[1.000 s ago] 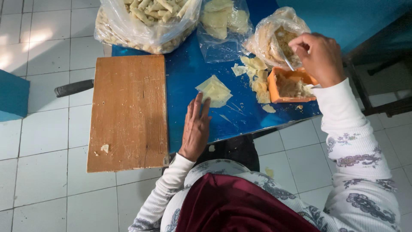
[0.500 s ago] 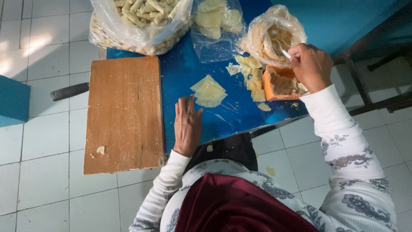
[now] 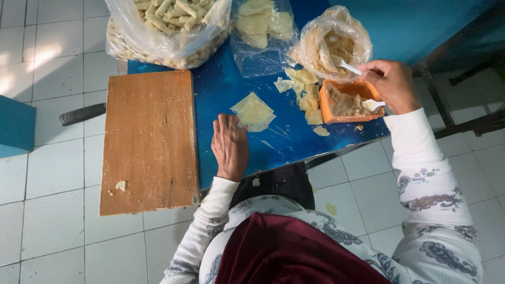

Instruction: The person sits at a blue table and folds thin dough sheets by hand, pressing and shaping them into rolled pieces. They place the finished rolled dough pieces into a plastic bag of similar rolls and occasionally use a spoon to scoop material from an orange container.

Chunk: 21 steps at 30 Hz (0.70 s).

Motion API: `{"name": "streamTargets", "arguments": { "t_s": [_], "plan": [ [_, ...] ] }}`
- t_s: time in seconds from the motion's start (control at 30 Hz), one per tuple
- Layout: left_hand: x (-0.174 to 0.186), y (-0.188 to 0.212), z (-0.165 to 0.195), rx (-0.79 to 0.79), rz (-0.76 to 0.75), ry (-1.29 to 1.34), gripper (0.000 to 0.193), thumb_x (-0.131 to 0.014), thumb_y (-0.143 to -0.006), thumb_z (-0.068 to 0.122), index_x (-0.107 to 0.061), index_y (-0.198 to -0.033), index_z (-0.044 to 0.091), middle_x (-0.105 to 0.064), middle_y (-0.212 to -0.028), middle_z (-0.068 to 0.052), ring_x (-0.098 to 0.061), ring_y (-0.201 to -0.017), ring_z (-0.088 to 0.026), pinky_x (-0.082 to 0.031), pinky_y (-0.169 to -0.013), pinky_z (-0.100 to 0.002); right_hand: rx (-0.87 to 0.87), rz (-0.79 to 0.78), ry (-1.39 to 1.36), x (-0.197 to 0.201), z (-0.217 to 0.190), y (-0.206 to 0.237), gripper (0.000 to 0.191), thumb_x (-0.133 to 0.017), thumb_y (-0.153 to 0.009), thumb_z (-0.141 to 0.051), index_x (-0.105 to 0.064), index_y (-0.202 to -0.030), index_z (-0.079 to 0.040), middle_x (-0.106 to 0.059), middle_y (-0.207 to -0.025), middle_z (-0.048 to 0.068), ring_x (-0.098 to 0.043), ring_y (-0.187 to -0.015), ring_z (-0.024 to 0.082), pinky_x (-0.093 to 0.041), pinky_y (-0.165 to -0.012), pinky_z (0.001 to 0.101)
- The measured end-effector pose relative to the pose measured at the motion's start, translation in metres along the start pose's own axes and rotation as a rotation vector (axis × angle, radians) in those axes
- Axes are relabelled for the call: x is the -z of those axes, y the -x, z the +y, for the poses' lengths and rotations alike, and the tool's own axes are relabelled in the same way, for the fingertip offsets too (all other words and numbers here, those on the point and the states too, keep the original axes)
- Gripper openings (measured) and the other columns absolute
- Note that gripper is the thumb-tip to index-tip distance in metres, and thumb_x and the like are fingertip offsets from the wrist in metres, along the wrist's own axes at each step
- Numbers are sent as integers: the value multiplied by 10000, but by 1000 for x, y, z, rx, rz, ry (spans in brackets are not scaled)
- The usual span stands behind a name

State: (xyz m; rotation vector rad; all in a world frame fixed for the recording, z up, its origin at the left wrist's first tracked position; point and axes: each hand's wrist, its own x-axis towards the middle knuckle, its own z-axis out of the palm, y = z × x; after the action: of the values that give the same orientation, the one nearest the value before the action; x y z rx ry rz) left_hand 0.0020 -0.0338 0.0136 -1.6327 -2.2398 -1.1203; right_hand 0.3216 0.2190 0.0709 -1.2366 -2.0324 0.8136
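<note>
Your left hand (image 3: 230,146) lies flat and open on the blue surface (image 3: 221,94), fingers together, holding nothing; its fingertips reach just beside a small stack of pale square wrappers (image 3: 254,111). Your right hand (image 3: 390,84) is closed around the handle of a white spoon (image 3: 344,64), whose bowl sits at the mouth of the clear bag of crumbly filling (image 3: 330,44). Directly below that hand stands the orange tray (image 3: 350,102) with more filling and a second white utensil resting in it.

The wrappers look thin, soft and light, likely to tear or stick together; take one by a corner or edge and peel it off the stack. The filling appears loose and moist, best carried level on the spoon.

More wrapper pieces (image 3: 302,89) lie scattered between the stack and the tray. A wooden board (image 3: 150,139) rests on the left of the surface, bare but for a scrap. At the far edge sit a large bag of finished rolls (image 3: 168,23) and a smaller bag of wrappers (image 3: 263,23).
</note>
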Motion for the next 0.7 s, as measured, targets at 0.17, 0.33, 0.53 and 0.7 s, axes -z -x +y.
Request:
{"name": "streamTargets", "arguments": {
  "t_s": [0.17, 0.33, 0.53, 0.7],
  "plan": [
    [-2, -1, 0, 6, -7, 5, 295, -789, -813, 87, -622, -1032, -18, -566, -1080, -160, -578, -993, -351, -518, -777, -457, -23, -7, -176, 8, 11, 1, 199, -673, -1034, -34, -725, -1216, 26, -744, -1028, 75, -675, -898, 90, -535, -816, 220],
    [2, -4, -1, -29, -7, 16, 305, -783, -807, 66, -615, -1045, -26, -567, -1077, -168, -578, -993, -359, -522, -787, -458, 9, -4, -208, 7, -1, 6, 189, -669, -1054, -31, -714, -1222, 43, -736, -1027, 78, -668, -912, 93, -524, -830, 223],
    [7, -5, -6, -8, -46, 114, 271, -767, -824, 42, -604, -1032, -18, -577, -1072, -176, -580, -1001, -380, -511, -800, -467, 64, -98, -233, -5, -48, 34, 204, -649, -1052, -43, -696, -1231, 43, -727, -1058, 72, -676, -948, 89, -540, -856, 227],
    [7, -5, -14, 11, -54, 175, 254, -751, -833, 31, -607, -1039, -6, -580, -1070, -180, -579, -995, -386, -481, -847, -474, 132, -290, -254, -57, -85, 58, 181, -626, -1073, -55, -732, -1209, -1, -695, -976, 38, -572, -819, 59, -458, -692, 224]
  ]
}}
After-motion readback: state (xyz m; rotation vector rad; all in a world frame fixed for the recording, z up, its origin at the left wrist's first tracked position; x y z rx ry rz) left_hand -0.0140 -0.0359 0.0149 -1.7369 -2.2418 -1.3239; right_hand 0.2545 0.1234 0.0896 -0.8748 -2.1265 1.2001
